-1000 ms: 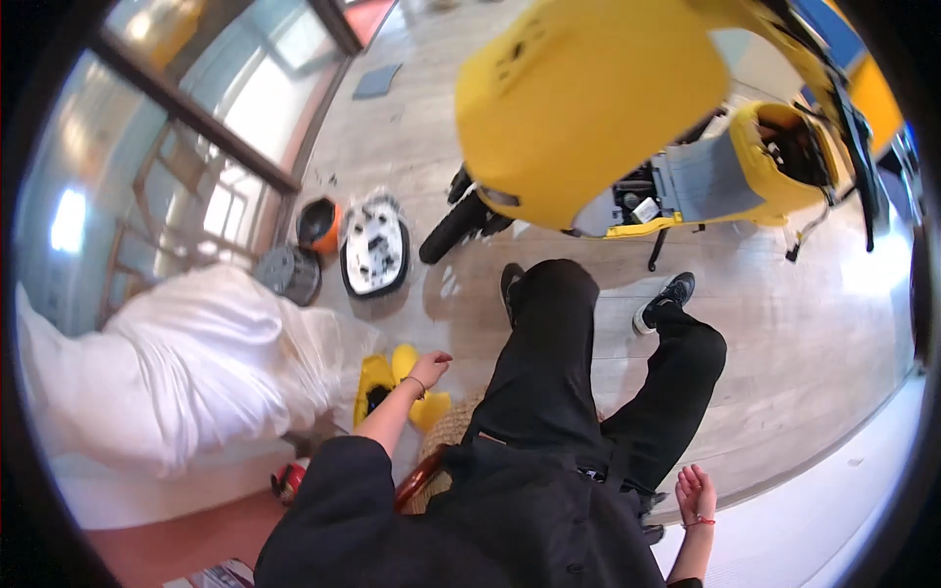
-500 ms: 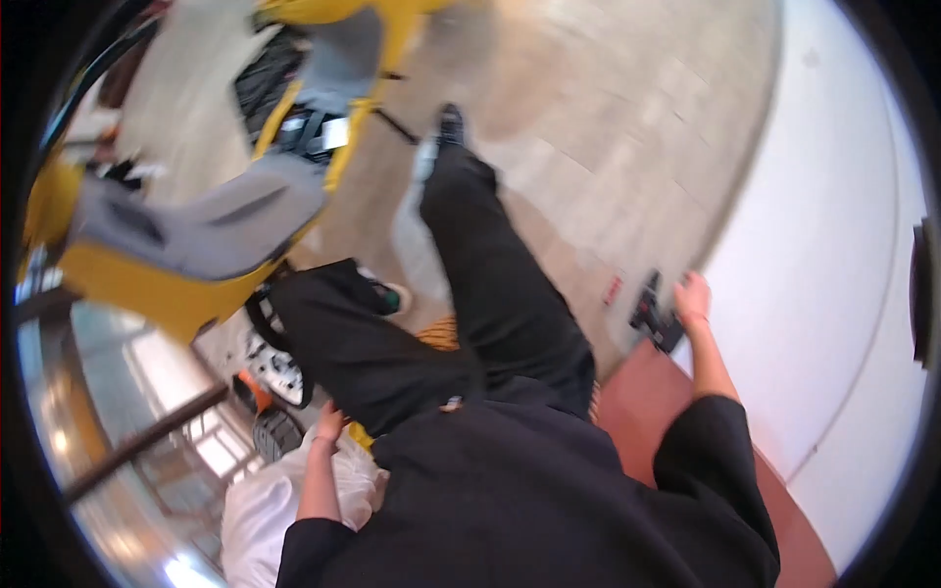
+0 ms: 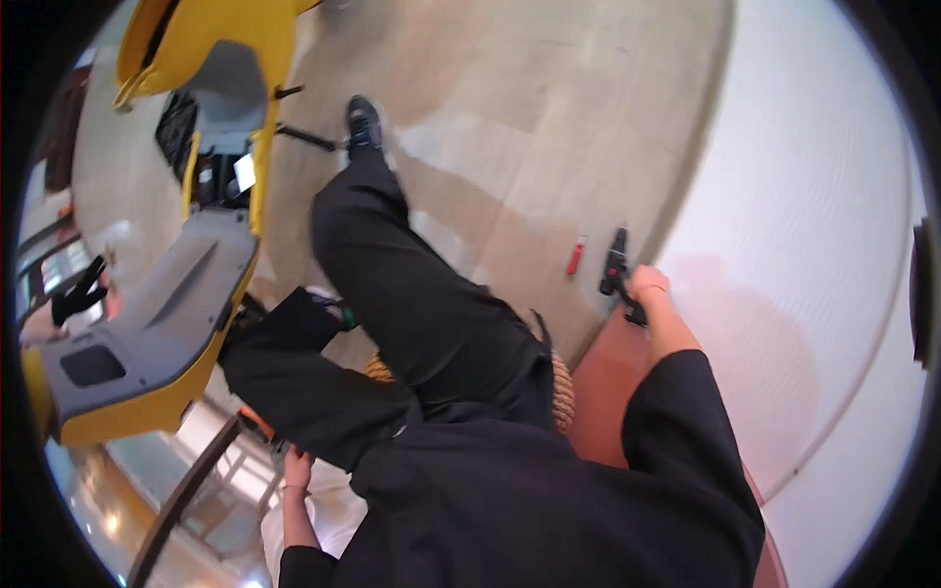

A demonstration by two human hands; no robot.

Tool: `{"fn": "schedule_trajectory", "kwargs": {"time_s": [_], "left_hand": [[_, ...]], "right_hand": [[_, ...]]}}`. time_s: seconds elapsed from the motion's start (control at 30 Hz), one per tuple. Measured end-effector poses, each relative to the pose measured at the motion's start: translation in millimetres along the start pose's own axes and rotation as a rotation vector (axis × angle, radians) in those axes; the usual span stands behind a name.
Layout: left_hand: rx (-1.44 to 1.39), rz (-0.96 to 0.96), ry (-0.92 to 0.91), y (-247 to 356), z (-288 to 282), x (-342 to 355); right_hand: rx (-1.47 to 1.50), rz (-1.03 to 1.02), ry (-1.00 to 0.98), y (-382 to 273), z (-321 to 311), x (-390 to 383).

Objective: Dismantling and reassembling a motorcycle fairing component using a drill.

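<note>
Low on the right, my right hand (image 3: pixel 647 281) is closed around the handle of a black cordless drill (image 3: pixel 615 263) with red details, down by the floor. A small red-handled tool (image 3: pixel 575 257), perhaps a utility knife, lies on the floor to its left. My left hand (image 3: pixel 297 468) hangs beside my left thigh, above a white cloth or bag (image 3: pixel 338 510). Its fingertips are too small and partly hidden to tell what they touch. An orange piece (image 3: pixel 257 423) shows just beyond it, mostly covered by my leg.
A yellow and grey scooter-like body (image 3: pixel 176 284) with an open compartment stands on the left. Past it is another person's black-gloved hand (image 3: pixel 80 294). I sit on a woven rope seat (image 3: pixel 562 392). A reddish-brown panel (image 3: pixel 603 392) and a curved white wall (image 3: pixel 784 245) border the right.
The view has swung, so the yellow body sits further left. My right hand has moved left onto the drill, from beside it. More of my left surroundings are hidden by my leg.
</note>
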State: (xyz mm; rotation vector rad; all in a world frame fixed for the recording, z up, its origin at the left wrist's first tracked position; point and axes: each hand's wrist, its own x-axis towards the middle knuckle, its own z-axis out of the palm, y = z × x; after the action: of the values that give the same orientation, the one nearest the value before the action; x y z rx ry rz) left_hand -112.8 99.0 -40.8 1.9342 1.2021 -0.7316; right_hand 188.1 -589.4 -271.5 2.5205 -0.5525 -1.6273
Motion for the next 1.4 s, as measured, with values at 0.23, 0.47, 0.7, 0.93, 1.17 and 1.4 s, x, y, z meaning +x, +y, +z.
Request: {"fn": "schedule_trajectory", "kwargs": {"time_s": [0.23, 0.47, 0.7, 0.93, 1.17, 1.4], "left_hand": [[0.488, -0.133, 0.003, 46, 16, -47], [0.24, -0.052, 0.064, 30, 13, -72], [0.248, -0.178, 0.164, -38, -20, -124], [0.176, -0.125, 0.238, -48, -7, -81], [0.149, 0.03, 0.159, -17, 20, -37], [-0.214, 0.196, 0.385, 72, 3, -12]], "right_hand": [[-0.325, -0.097, 0.019, -14, 50, 46], [-0.589, -0.139, 0.006, -5, 120, 119], [-0.543, -0.298, -0.134, -40, 70, 76], [0.646, -0.275, -0.409, -15, -20, 42], [1.337, -0.685, -0.339, -47, -91, -91], [1.531, -1.39, -0.225, -57, -150, -263]]}}
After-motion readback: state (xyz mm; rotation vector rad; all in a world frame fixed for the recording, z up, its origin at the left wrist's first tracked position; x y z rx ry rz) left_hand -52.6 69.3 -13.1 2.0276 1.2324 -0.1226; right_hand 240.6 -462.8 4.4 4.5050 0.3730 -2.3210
